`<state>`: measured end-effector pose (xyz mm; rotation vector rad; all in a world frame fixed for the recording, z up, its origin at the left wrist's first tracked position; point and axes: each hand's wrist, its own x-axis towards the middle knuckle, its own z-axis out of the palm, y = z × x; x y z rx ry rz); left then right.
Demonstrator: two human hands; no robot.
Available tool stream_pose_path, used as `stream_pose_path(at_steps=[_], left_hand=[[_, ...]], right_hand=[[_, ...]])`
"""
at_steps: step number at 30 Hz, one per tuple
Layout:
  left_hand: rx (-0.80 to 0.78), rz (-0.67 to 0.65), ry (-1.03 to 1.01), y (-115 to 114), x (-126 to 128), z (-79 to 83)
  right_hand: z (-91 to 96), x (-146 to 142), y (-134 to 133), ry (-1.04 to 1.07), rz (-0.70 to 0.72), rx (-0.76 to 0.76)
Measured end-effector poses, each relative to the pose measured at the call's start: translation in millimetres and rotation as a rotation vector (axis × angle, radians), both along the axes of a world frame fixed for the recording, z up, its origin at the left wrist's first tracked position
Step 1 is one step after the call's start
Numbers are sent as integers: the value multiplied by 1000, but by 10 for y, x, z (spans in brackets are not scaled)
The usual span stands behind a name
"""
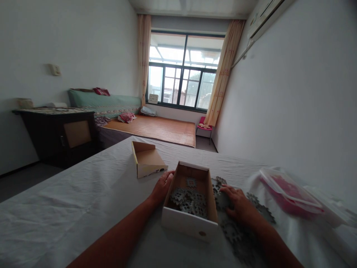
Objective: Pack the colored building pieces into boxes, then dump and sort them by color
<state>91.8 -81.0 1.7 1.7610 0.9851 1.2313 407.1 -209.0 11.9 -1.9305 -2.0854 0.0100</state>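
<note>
Matt cardboard box (pixel 208 188) (white outside) on creased white cloth (pixel 83 193).

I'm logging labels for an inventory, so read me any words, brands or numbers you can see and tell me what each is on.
No text is readable.
Front of the cardboard box: a small round mark, too small to read.
Side of the box lid: a dark squiggle, too blurred to read.
Wall air conditioner: no legible label.

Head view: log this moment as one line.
left hand: steadying open cardboard box | right hand: on grey toothed puzzle tiles | box: holds grey tiles | surface: white cloth-covered table
</note>
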Motion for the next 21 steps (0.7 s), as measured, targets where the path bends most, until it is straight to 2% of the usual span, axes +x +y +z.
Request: stream_pose_path(at_steps=[8,12,17,21], left_hand=[[24,-10,8,-4,-4,-10],[37,-10,6,6,-5,-30],[27,-34,15,10,2,-45],[24,-29,12,-11,10,-26]], right_hand=[[-96,73,76,23,-16,54],[-58,99,76,57,-46,80],[159,110,33,70,-160,259],[481,-70,-3,153,-255,455]])
